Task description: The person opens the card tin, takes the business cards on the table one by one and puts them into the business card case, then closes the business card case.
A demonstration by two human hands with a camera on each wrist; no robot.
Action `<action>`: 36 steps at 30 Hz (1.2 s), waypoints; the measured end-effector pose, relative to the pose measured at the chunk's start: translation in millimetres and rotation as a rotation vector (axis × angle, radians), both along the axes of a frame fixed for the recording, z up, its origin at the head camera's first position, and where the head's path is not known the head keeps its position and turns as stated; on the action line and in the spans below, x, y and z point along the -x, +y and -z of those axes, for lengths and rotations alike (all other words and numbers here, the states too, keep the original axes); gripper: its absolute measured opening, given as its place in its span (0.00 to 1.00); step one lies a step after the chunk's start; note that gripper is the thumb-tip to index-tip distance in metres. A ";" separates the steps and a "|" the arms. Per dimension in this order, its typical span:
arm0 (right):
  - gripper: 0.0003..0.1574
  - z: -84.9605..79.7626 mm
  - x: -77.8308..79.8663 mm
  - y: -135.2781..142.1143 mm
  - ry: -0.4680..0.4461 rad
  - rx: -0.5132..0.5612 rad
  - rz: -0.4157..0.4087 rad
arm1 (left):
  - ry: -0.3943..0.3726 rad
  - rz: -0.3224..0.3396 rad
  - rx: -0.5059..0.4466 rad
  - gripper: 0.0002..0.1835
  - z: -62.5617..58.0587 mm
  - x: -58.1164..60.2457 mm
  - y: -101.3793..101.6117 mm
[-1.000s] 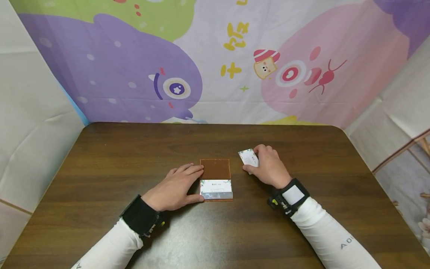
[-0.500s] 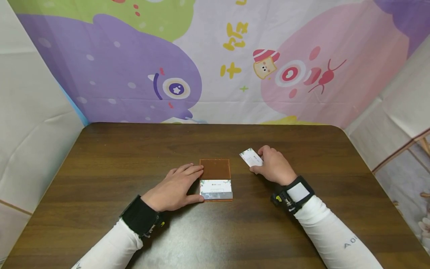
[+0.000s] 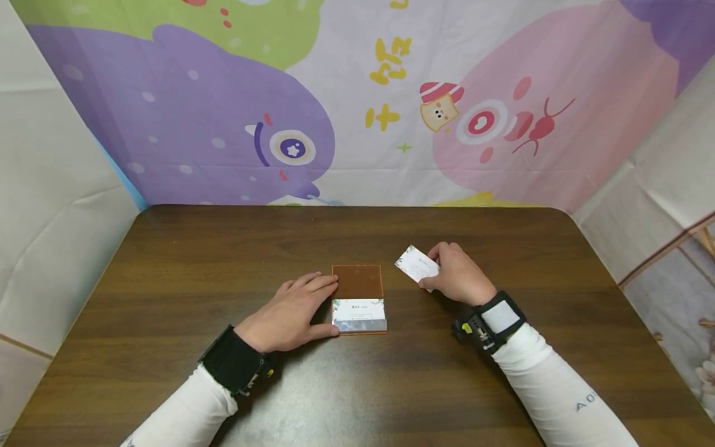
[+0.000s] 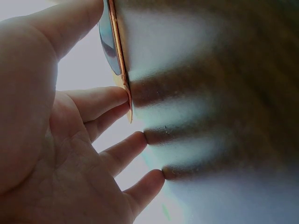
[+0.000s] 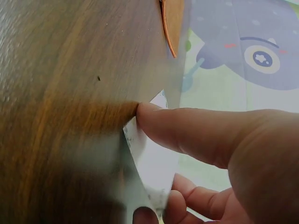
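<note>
An unfolded brown card holder (image 3: 357,282) lies flat at the middle of the table. In its lower pocket, which has a clear strip, sits a white card (image 3: 357,308) with a leafy print. My left hand (image 3: 287,313) rests along the holder's left edge, fingers straight and thumb on the lower corner. The left wrist view shows those fingertips against the holder's edge (image 4: 122,51) and the tabletop. To the right, my right hand (image 3: 460,273) pinches a white business card (image 3: 416,264) by its right end. Seen from the right wrist, this card (image 5: 156,158) is tilted close to the wood.
The dark wooden table (image 3: 357,385) has a back edge against a printed cartoon curtain (image 3: 385,167). Pale cloth panels (image 3: 61,205) hang on the left side, and similar ones stand on the right.
My right hand has shifted slightly to the right, and more of its card now shows as the card's angle changed. The left hand and the card holder stay where they were.
</note>
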State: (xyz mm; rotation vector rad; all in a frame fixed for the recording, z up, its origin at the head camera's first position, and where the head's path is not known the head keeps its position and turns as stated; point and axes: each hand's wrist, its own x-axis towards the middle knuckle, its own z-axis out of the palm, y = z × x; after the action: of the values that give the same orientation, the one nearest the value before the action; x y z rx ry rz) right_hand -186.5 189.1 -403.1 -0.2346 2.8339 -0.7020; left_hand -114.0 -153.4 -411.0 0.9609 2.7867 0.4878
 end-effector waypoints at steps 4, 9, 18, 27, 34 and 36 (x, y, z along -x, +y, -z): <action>0.33 0.5 -0.2 0.2 0.016 0.004 -0.005 | 0.000 -0.001 0.000 0.46 0.2 -0.1 -0.1; 0.26 0.9 0.0 0.7 0.035 0.020 -0.020 | -0.003 -0.003 -0.001 0.46 0.7 -0.2 0.0; 0.12 -1.5 -0.5 -0.9 0.085 0.092 -0.036 | -0.002 -0.007 -0.002 0.46 1.5 -0.6 0.3; 0.12 -7.7 -0.5 -3.8 0.102 0.138 -0.041 | -0.001 -0.005 -0.004 0.47 1.1 -0.7 -0.1; 0.13 -11.6 -0.4 -5.6 0.124 0.171 -0.054 | -0.006 -0.006 -0.002 0.47 1.5 0.1 -0.1; 0.13 -12.6 -1.1 -6.7 0.132 0.181 -0.066 | -0.008 -0.007 -0.003 0.47 1.1 0.3 0.1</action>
State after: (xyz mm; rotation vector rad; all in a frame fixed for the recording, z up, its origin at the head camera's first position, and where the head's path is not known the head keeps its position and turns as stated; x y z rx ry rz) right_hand -185.4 182.4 -390.4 -0.4159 2.8710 -0.9634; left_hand -114.3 -153.3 -412.2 0.9481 2.7842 0.4956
